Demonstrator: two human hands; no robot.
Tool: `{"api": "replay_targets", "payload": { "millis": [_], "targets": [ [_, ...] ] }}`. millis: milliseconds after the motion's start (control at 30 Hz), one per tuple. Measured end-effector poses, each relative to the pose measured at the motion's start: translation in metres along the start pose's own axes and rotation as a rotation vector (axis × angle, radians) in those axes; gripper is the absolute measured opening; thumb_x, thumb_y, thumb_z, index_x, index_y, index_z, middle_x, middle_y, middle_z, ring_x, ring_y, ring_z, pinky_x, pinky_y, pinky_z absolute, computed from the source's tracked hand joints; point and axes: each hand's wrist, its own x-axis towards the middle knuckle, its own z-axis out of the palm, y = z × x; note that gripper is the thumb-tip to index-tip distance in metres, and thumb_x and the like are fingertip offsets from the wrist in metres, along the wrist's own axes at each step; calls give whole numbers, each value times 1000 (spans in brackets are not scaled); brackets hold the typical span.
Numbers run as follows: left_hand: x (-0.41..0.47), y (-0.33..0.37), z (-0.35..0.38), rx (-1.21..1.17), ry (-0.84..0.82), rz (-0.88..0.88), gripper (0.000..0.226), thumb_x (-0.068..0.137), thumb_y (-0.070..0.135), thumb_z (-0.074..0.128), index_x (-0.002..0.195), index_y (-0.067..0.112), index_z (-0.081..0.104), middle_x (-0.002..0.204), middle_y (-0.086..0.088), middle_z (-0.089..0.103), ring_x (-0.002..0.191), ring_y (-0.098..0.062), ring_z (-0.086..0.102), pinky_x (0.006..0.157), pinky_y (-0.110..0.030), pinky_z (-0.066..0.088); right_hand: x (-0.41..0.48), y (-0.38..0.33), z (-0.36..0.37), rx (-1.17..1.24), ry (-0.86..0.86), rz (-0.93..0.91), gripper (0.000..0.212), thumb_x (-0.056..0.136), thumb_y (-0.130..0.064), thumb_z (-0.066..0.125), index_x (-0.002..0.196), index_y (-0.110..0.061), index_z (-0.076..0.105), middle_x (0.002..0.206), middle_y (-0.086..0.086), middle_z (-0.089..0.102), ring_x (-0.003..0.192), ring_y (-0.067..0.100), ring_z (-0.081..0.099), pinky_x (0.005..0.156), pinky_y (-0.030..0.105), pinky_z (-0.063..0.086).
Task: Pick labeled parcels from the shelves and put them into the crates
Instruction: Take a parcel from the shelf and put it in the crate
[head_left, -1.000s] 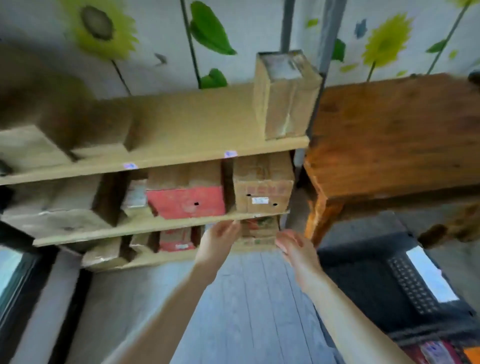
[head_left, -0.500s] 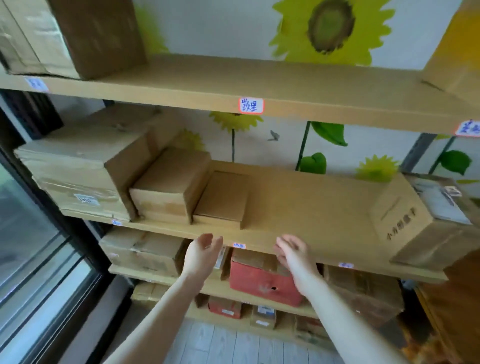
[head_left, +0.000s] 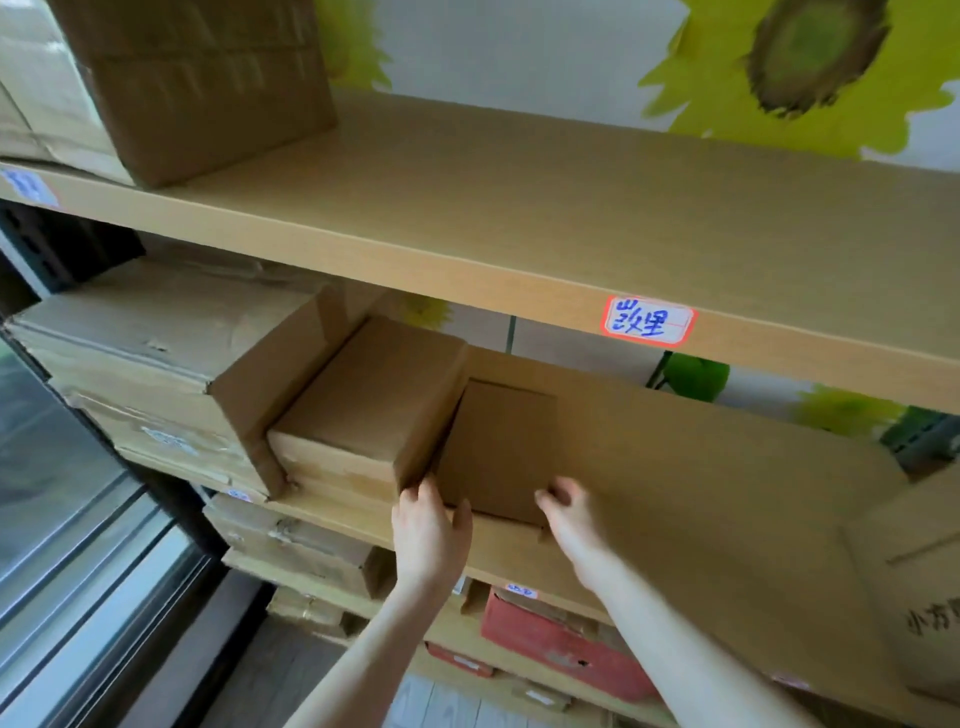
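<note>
Both forearms bare to frame edge, no sleeves, left hand and right hand ungloved.

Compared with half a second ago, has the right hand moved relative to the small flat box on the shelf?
Yes. The right hand has gone forward over the shelf edge and now touches the small flat box.

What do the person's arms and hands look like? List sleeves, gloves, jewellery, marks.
Both forearms are bare right down to the frame's bottom edge: no sleeves show. The left hand and right hand wear no gloves. No watch, ring, bracelet or marking is visible on either wrist or on the fingers that show. Nails look short and unpainted, though the picture is soft.
</note>
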Motion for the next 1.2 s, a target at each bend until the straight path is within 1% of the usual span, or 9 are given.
{"api": "replay_targets", "payload": {
  "millis": [133, 267, 367, 533, 633, 767, 833, 967, 1200],
  "targets": [
    [9, -6, -1, -45, -220, 16, 22, 90, 24, 54, 91, 2, 56, 89, -11, 57, 76, -23, 52, 65, -27, 40, -16, 6, -9, -29, 131, 21, 44, 90, -21, 55, 132, -10, 47, 136, 9, 51, 123, 23, 48, 89, 21, 33],
    [6, -16, -7, -175, -408, 10, 21, 85, 22, 60, 94, 3, 63, 90, -16, 67, 79, -29, 62, 63, -25, 44, -53, 13, -10, 6, 170, 72, 49, 90, -28, 56, 136, -17, 43, 143, 6, 43, 128, 21, 42, 91, 23, 31],
    [0, -17, -19, -632, -458, -150, 19, 81, 19, 66, 91, 9, 54, 94, -13, 63, 76, -21, 60, 70, -32, 51, -82, 7, -6, 100, 186, 92, 46, 89, -34, 56, 132, -20, 46, 142, 3, 42, 129, 18, 40, 94, 25, 30],
    [-19, -8, -42, -1000, -503, -128, 39, 79, 20, 70, 110, 19, 47, 101, -2, 60, 86, -14, 61, 69, -26, 48, -116, -24, 2, 120, 67, 142, 39, 79, -64, 52, 93, -28, 56, 90, -14, 48, 86, 3, 49, 81, 27, 34],
    [-34, 0, -51, -970, -615, 56, 44, 82, 10, 65, 119, 20, 43, 109, 1, 61, 88, -4, 65, 68, -16, 52, -119, -45, 5, 98, 22, 84, 56, 69, -73, 54, 92, -22, 60, 86, -9, 58, 83, 9, 57, 67, 27, 46],
    [-45, 6, -56, -874, -716, 265, 25, 90, 4, 52, 109, 16, 61, 107, -1, 68, 94, -4, 66, 75, -14, 51, -118, -46, 6, 219, 141, -63, 16, 81, -35, 65, 79, -20, 61, 81, -4, 68, 76, 12, 65, 65, 23, 50],
    [-44, 6, -59, -838, -595, 242, 23, 90, 4, 52, 102, 21, 63, 104, 2, 68, 92, -7, 65, 72, -9, 49, -118, -37, -1, 300, 256, -47, 7, 84, -27, 62, 78, -22, 61, 83, -8, 65, 80, 13, 60, 69, 27, 45],
    [-36, -6, -56, -659, -307, 154, 41, 88, 15, 59, 128, 9, 50, 123, 1, 57, 118, -17, 52, 98, -28, 42, -117, -20, -24, 423, 241, -3, 3, 88, -30, 56, 89, -27, 58, 87, -12, 57, 78, 7, 52, 63, 27, 41],
    [-34, -13, -46, -737, -480, 0, 25, 91, 4, 50, 115, 7, 56, 109, -12, 66, 89, -20, 62, 76, -28, 53, -110, -7, -26, 558, 165, 115, 24, 81, -34, 64, 102, -22, 64, 119, 5, 63, 112, 26, 55, 104, 48, 37]
  ]
}}
